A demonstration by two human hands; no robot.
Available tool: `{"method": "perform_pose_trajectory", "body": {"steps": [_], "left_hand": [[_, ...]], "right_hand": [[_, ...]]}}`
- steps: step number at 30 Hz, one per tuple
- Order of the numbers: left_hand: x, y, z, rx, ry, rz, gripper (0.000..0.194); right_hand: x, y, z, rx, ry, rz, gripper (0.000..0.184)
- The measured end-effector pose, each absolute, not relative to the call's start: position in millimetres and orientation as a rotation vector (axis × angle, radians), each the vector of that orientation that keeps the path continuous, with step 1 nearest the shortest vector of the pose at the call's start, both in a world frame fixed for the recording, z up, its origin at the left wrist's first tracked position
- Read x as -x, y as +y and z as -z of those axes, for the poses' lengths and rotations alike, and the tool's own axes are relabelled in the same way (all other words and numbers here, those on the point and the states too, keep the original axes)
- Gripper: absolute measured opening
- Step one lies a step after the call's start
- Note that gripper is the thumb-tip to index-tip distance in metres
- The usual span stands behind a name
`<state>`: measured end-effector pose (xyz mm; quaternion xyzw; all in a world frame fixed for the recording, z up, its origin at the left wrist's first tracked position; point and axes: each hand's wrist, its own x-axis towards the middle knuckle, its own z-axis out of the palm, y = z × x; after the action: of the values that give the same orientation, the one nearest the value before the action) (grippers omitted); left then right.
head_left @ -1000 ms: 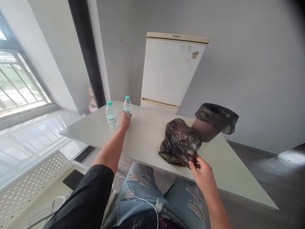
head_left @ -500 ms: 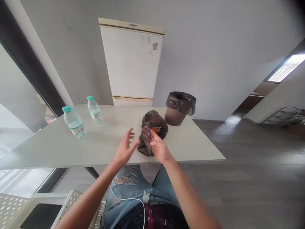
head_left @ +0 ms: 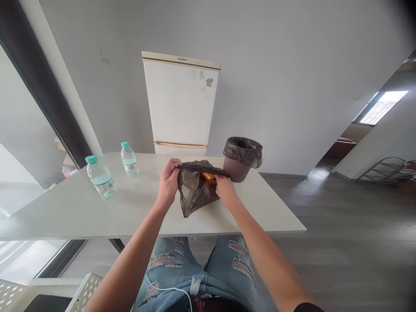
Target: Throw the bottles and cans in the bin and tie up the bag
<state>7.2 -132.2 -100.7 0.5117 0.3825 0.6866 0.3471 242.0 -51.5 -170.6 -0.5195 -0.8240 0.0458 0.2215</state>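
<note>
A thin black plastic bag [head_left: 195, 190] is stretched between my two hands above the table, its upper edge pulled wide. My left hand [head_left: 168, 180] is closed on the bag's left corner. At the bag's right side, my right hand [head_left: 225, 188] grips the rim, its fingertips partly hidden by the plastic. Something orange [head_left: 208, 176] shows inside the bag's mouth; its kind is not clear. Just behind the bag on the right stands a brown trash bin [head_left: 236, 170] with a black liner [head_left: 243, 151] folded over its rim.
Two water bottles with teal caps, a nearer bottle [head_left: 101, 180] and a farther bottle [head_left: 130, 161], stand on the left of the white table [head_left: 139, 212]. A white refrigerator [head_left: 180, 99] is behind the table. A perforated chair [head_left: 86, 292] stands at lower left.
My left hand, open and apart from the bag before, now holds its left corner. The bunched bag has been spread wide, and the view has tilted slightly upward.
</note>
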Motion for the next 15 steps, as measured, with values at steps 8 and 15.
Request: {"method": "perform_pose_trajectory", "body": {"steps": [8, 15], "left_hand": [[6, -107, 117, -1.372, 1.115, -1.712, 0.044], [-12, -150, 164, -1.753, 1.717, -1.856, 0.04]], "right_hand": [[-238, -41, 162, 1.327, -2.741, 0.024, 0.061], [-253, -66, 149, 1.313, -2.638, -0.085, 0.071]]}}
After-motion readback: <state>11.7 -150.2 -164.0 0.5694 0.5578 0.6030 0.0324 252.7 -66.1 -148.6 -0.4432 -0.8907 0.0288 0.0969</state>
